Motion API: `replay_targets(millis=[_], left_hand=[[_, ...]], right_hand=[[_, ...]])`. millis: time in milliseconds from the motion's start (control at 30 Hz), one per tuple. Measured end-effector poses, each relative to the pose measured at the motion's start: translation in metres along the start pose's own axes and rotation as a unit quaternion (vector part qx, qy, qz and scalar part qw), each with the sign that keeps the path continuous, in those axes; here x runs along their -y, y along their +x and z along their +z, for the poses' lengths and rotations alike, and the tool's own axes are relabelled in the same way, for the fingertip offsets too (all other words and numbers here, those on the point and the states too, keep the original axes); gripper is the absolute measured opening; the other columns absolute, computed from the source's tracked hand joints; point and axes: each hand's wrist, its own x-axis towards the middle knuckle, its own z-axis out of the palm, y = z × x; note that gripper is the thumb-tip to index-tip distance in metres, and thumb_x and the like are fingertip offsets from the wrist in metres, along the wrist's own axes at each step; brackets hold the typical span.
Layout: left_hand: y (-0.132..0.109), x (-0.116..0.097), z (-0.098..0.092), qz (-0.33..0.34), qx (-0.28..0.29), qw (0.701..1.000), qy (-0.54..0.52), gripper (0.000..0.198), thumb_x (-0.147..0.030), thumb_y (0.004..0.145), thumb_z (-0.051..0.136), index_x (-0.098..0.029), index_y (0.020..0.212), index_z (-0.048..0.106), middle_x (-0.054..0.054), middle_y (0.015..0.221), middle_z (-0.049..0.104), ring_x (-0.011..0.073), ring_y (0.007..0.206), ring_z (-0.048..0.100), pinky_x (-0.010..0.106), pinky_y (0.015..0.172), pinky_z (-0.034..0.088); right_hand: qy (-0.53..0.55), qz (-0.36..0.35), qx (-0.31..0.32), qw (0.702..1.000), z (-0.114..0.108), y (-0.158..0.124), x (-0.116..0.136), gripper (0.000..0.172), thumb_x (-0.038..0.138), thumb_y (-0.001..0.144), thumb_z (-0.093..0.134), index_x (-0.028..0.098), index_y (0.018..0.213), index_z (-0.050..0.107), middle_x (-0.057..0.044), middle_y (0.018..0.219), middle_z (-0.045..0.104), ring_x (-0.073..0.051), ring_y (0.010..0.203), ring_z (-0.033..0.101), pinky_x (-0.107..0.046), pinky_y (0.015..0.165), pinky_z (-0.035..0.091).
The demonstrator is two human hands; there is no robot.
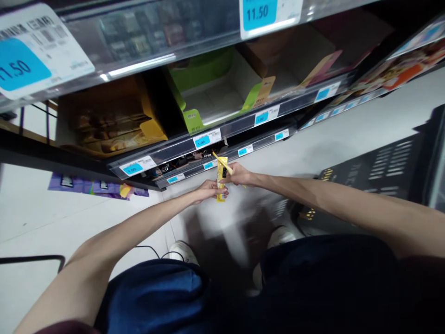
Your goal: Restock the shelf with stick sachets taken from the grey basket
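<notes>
Low in front of the shelves, my left hand (208,190) pinches the lower part of a slim yellow snack packet (221,197), which stands upright with a dark label on its face. My right hand (238,174) is closed on a second yellow packet (219,158), seen nearly edge-on and slanting across the upper part of the first. The print on both is too small to read. Part of each packet is hidden by my fingers.
Above my hands are a green open box (194,121), a yellow box of packets (153,131) and a shelf edge with price tags (207,138). Purple packets (86,184) hang at left. A dark crate (368,171) stands right. My shoes (184,252) are below.
</notes>
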Motion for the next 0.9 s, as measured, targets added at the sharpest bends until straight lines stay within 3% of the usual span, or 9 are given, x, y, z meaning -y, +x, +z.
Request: replay_targets(millis=[167,367,533,633,733,800,900], left_hand=[[0.000,-0.011,-0.002,0.008,-0.041,0.998,-0.036,0.063,-0.051,0.060,0.086,-0.014,0.106,0.065,0.015,0.101,0.074,0.0217,0.084,0.072,0.038,0.081,0.055],[0.001,-0.016,-0.002,0.022,-0.029,0.999,-0.016,0.058,-0.056,0.063,0.083,-0.013,0.097,0.063,0.017,0.103,0.074,0.0230,0.082,0.073,0.038,0.078,0.055],[-0.001,-0.016,-0.001,0.022,-0.022,0.999,0.021,0.056,-0.055,0.061,0.084,-0.013,0.092,0.063,0.015,0.097,0.075,0.0232,0.083,0.072,0.036,0.074,0.055],[-0.001,-0.015,0.000,0.019,-0.051,0.998,0.025,0.051,-0.053,0.064,0.083,-0.013,0.087,0.061,0.011,0.086,0.074,0.0189,0.073,0.070,0.031,0.068,0.053],[-0.001,-0.013,0.001,0.017,-0.073,0.997,0.023,0.042,-0.046,0.073,0.079,-0.015,0.090,0.056,0.004,0.075,0.070,0.0127,0.059,0.064,0.026,0.059,0.049],[-0.001,-0.012,0.001,0.004,-0.076,0.997,0.026,0.037,-0.043,0.080,0.073,-0.015,0.097,0.054,0.002,0.069,0.068,0.0112,0.052,0.060,0.024,0.055,0.046],[-0.003,-0.009,0.002,-0.035,-0.083,0.996,0.028,0.042,-0.042,0.086,0.066,-0.015,0.113,0.050,0.002,0.065,0.067,0.0122,0.048,0.057,0.024,0.052,0.045]], right_hand=[[-0.007,-0.005,-0.038,0.999,-0.003,0.008,-0.001,0.040,0.038,0.060,0.087,0.017,0.065,0.053,0.007,0.049,0.048,-0.005,0.038,0.039,-0.018,0.033,0.030],[0.044,-0.017,-0.083,0.995,-0.013,0.014,0.000,0.039,0.052,0.075,0.076,0.015,0.080,0.064,0.002,0.055,0.056,-0.005,0.040,0.036,-0.017,0.032,0.031],[0.039,-0.013,-0.081,0.996,-0.010,0.011,0.001,0.042,0.053,0.070,0.079,0.015,0.079,0.064,0.001,0.058,0.059,-0.004,0.040,0.035,-0.018,0.033,0.033],[0.020,0.005,-0.104,0.994,-0.010,0.013,-0.001,0.040,0.050,0.072,0.078,0.015,0.081,0.063,0.000,0.065,0.063,-0.005,0.040,0.036,-0.020,0.033,0.032],[-0.063,0.022,-0.179,0.982,-0.020,0.018,-0.005,0.040,0.038,0.072,0.080,0.015,0.101,0.062,-0.001,0.074,0.066,-0.008,0.047,0.047,-0.021,0.042,0.040],[-0.174,0.007,-0.212,0.962,-0.031,0.019,-0.008,0.046,0.027,0.071,0.080,0.016,0.112,0.059,-0.004,0.088,0.071,-0.014,0.064,0.061,-0.023,0.057,0.048],[-0.373,-0.056,-0.169,0.910,-0.042,0.016,-0.011,0.042,0.018,0.073,0.074,0.018,0.113,0.062,-0.008,0.101,0.072,-0.024,0.090,0.067,-0.028,0.073,0.048]])
